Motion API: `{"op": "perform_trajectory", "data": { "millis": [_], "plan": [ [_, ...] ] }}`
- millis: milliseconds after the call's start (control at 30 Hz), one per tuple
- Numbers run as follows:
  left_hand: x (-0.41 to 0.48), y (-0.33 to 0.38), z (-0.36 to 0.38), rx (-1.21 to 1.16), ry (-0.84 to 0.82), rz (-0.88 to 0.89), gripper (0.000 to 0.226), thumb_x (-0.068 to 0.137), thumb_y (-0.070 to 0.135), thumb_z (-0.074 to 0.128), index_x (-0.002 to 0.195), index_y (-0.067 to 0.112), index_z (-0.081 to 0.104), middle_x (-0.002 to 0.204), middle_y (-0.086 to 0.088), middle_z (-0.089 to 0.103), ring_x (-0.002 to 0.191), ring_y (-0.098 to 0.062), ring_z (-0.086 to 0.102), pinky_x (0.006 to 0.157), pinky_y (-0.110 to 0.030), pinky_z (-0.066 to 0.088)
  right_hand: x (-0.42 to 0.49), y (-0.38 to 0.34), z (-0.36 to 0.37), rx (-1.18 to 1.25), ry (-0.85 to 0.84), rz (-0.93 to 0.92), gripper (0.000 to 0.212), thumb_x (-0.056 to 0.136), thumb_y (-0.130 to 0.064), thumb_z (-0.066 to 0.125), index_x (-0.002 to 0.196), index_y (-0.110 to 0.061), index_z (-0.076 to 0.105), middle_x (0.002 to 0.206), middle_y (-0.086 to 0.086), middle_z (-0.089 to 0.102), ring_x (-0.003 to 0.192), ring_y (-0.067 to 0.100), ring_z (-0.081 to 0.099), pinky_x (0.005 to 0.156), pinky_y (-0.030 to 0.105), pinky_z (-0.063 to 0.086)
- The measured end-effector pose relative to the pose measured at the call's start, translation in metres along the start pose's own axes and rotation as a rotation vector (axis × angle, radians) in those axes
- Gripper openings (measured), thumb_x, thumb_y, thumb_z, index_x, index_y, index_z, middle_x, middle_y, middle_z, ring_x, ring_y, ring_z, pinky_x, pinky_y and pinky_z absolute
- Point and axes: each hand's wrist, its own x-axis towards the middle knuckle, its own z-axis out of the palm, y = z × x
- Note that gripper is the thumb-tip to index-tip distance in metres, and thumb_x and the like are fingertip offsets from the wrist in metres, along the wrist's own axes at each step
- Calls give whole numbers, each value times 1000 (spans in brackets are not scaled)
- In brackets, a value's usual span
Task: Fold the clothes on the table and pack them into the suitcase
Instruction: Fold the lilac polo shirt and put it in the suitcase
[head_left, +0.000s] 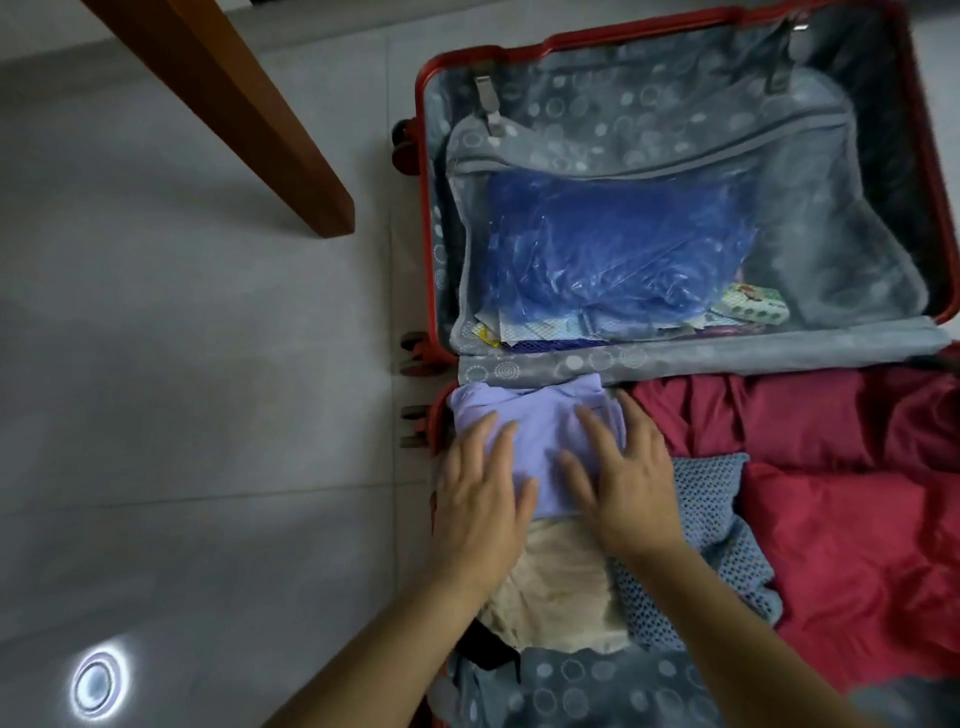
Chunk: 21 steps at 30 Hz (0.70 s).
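Observation:
A red suitcase (422, 156) lies open on the floor, its grey patterned lining showing. In the near half, at the far left corner, lies a folded lavender garment (540, 415). My left hand (480, 499) and my right hand (618, 483) rest flat on it, fingers spread, gripping nothing. Just below it sits a cream garment (561, 587), with a blue mesh-knit garment (722, 551) to its right. A crumpled red garment (841, 493) fills the right side of this half.
The far half holds a blue plastic bag (613, 249) and small packets behind a zipped mesh divider (810, 249). A wooden table leg (234, 104) slants down at the upper left. Grey floor tiles (182, 389) spread left of the suitcase, with a bright light reflection (98, 683).

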Motion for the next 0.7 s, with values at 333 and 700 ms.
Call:
{"op": "perform_trajectory", "data": {
  "millis": [333, 700],
  "plan": [
    [15, -26, 37, 129, -643, -135, 102, 73, 79, 28, 150, 24, -11, 158, -9, -17, 144, -39, -10, 117, -45, 2, 8, 9, 23, -246, -361, -104, 87, 79, -76, -9, 149, -34, 19, 159, 9, 12, 147, 25, 5, 115, 41, -2],
    [-7, 3, -9, 190, -581, -189, 79, 94, 56, 35, 151, 21, -7, 159, -7, -13, 146, -29, -8, 117, -34, 3, -28, -14, -24, -241, -393, -75, 59, 96, -60, 12, 141, -34, 40, 136, 9, 55, 122, 26, 56, 97, 48, 45]
  ]
}}
